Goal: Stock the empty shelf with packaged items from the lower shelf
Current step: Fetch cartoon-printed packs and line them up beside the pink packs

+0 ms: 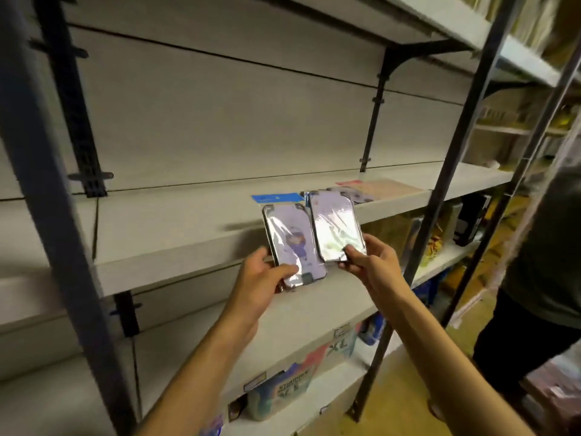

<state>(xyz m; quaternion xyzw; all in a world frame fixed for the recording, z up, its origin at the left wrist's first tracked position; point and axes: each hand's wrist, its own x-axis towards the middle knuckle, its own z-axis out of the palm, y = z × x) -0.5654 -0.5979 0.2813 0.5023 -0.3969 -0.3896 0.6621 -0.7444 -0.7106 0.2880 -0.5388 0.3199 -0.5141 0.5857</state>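
While a few packets (345, 191) already lay along the shelf (176, 228) front edge, left hand (262, 273) and right hand (371, 258) each pinched one wrapped case (294, 243), unplaced.

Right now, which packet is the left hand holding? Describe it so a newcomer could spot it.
Find the grey shelf at chest height. In front of its edge two shiny wrapped packets are held up side by side. The left hand grips the left packet, the one showing a cartoon figure in purple.
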